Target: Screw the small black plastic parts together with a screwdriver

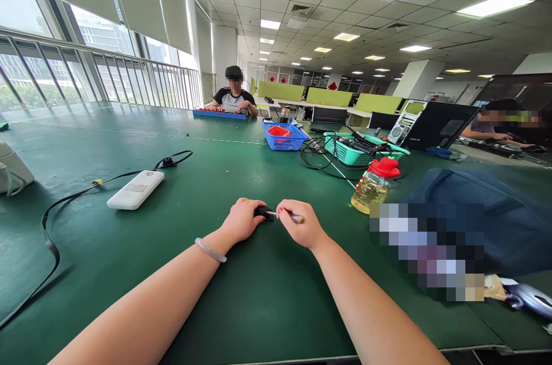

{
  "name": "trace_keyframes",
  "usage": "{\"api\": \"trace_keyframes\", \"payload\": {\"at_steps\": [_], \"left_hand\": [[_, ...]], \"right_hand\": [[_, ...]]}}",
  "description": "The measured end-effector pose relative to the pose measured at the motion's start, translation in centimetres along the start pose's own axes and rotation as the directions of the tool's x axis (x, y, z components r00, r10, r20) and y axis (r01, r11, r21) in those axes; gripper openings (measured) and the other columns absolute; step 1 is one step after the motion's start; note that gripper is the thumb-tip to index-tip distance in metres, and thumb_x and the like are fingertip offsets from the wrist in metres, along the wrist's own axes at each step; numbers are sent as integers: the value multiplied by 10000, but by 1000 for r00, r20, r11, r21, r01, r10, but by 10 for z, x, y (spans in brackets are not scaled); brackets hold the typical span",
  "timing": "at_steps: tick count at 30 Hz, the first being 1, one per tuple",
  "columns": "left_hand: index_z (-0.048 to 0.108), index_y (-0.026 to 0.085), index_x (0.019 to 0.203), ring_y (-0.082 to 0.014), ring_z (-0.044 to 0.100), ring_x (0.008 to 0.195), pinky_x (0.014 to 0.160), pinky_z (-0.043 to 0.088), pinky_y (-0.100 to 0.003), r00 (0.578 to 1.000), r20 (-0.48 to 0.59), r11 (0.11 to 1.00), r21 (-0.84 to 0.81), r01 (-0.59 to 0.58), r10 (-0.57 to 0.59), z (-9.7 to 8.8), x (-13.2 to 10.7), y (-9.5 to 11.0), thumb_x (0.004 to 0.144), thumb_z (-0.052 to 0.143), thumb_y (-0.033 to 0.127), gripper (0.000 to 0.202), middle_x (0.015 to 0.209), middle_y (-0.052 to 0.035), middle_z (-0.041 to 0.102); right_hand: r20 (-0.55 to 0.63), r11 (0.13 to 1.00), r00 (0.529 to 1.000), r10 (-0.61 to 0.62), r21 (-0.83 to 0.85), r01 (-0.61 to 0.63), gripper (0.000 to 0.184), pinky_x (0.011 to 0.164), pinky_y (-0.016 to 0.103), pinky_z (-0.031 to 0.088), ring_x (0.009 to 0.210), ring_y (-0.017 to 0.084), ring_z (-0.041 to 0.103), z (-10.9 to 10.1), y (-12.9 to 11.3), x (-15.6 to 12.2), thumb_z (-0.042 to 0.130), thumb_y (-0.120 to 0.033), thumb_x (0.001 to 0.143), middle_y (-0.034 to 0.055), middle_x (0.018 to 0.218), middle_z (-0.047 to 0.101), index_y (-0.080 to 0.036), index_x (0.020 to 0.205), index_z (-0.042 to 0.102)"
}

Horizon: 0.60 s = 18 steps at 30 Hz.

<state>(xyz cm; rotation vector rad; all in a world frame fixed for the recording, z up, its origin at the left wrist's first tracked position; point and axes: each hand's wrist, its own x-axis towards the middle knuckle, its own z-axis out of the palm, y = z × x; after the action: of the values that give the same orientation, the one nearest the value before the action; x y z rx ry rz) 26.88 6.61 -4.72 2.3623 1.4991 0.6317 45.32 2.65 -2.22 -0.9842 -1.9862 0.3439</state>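
My left hand [242, 220] rests on the green tabletop, its fingers closed around a small black part [264, 214]. What kind of part it is, I cannot make out. In my right hand [301, 228] is a slim screwdriver [297, 218], pinched near its front. Its thin metal shaft points left and reaches the black part; whether the tip touches it is too small to tell. A pale bangle [210, 250] circles my left wrist.
To the left lie a white power bank-like device [137, 189] and a black cable [54, 247]. A red-lidded bottle [373, 185], a dark blue bag [495, 221], a blue basket [284, 141] and a teal basket [345, 153] stand right. Another person [235, 98] sits opposite.
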Motion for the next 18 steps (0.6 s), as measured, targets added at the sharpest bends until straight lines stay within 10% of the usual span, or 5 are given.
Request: {"api": "trace_keyframes", "payload": {"at_steps": [18], "left_hand": [[665,267,1141,-269,504,1189,1035,409,-404,999,14,999,18,30,-30,-1,0,1,830,601,291,319,1142,-40,691]], "right_hand": [[5,997,999,-48,-64,48,209,577,235,381,563,123,501,1,-3,-1,431,-220,844,-11,622,580,-211,670,545]]}}
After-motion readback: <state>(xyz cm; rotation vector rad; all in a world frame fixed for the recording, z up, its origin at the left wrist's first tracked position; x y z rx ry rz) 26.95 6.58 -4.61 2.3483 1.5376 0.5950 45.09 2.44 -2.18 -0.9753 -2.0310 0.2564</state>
